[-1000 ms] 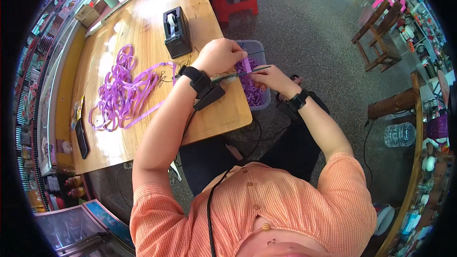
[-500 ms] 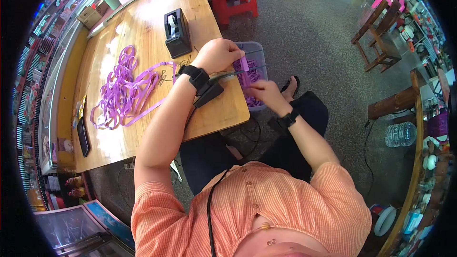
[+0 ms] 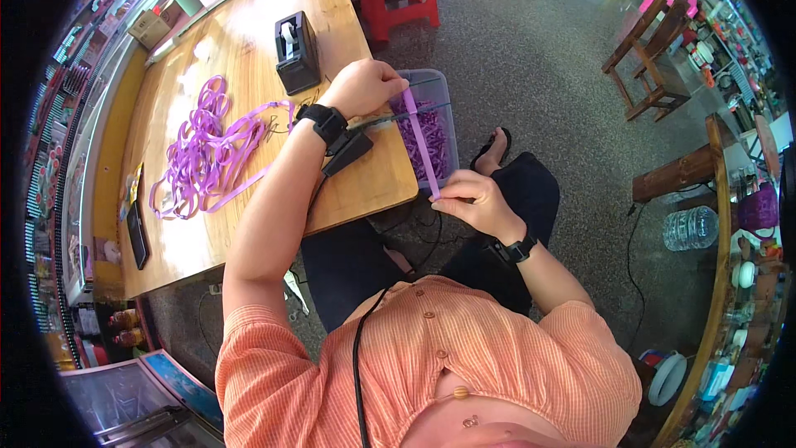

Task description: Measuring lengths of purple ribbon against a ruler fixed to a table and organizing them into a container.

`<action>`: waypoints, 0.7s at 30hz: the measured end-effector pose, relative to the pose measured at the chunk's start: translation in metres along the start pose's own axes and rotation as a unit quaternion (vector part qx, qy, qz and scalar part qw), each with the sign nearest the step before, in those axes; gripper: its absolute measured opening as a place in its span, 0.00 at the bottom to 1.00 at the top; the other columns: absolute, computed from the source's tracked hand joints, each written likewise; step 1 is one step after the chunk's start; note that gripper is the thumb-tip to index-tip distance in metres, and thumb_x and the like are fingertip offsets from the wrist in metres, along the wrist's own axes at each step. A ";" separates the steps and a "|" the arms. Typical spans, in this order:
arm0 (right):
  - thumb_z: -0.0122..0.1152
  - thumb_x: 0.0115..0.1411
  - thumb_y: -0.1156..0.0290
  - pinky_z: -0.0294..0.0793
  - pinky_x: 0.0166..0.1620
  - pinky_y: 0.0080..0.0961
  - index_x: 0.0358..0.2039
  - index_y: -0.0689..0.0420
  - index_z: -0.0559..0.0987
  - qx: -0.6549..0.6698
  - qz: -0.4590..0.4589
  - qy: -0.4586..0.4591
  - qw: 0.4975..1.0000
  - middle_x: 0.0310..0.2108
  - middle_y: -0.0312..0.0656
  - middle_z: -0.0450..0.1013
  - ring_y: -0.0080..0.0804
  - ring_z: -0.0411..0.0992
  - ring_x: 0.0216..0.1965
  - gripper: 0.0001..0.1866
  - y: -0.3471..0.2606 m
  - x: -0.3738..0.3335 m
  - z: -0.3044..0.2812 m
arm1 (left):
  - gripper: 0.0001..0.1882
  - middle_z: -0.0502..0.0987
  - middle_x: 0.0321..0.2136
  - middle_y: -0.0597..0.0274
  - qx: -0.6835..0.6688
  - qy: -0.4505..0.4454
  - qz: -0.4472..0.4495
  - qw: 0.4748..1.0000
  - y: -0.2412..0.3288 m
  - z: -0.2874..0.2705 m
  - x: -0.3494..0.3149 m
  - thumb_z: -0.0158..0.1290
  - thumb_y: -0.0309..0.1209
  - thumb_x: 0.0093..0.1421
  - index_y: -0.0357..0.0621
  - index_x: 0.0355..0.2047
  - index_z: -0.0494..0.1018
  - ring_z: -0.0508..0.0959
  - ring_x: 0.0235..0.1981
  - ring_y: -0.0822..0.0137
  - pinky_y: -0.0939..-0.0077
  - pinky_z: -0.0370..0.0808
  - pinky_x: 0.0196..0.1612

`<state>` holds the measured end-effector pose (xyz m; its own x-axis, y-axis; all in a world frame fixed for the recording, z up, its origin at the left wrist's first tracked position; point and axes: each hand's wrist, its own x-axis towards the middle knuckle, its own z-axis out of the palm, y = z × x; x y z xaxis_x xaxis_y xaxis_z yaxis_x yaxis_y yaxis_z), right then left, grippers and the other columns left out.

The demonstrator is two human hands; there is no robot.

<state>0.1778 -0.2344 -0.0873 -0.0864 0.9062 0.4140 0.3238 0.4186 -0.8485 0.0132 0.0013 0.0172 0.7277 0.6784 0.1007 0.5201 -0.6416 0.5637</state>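
Purple ribbon strip [image 3: 421,143] drawn straight between two pinching hands

In the head view, the person's left hand [image 3: 363,88] has thumb and forefinger closed on the far end of the strip, with no gap visible between them. The right hand [image 3: 479,202] pinches the near end just as tightly, its other fingers curled in. Between the two grips the purple ribbon strip runs straight, passing over a translucent bin [image 3: 448,129] that holds many short purple pieces [image 3: 433,141].

Just nearer than the left grip, a thin dark bar [image 3: 383,119] crosses behind the strip; whether the two touch cannot be told. A black block [image 3: 349,155] lies beside the left wrist, on the wooden table [image 3: 365,195]. Beyond that wrist stands a black tape dispenser [image 3: 297,58] with a pale roll. Well left of both grips spreads a loose purple heap [image 3: 199,153] of looped ribbon, and farther left lies a dark flat object [image 3: 137,235].

Past the left grip, off the table's far corner, is a red stool [image 3: 400,2]. Well to the right of the right grip are a wooden chair [image 3: 655,75] and a clear plastic bottle [image 3: 691,228].
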 end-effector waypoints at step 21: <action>0.73 0.56 0.72 0.77 0.44 0.19 0.51 0.57 0.82 -0.055 0.024 0.098 0.993 0.39 0.38 0.81 0.21 0.76 0.39 0.21 -0.043 0.176 -0.044 | 0.16 0.82 0.27 0.51 -0.121 0.095 -0.058 0.986 0.003 -0.009 -0.007 0.56 0.41 0.61 0.41 0.35 0.84 0.82 0.30 0.56 0.66 0.77 0.39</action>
<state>0.1899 -0.0958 0.0364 0.1132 0.8908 0.4401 0.4257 0.3567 -0.8316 0.0049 -0.0020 0.0257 0.5601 0.8123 0.1630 0.4568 -0.4669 0.7572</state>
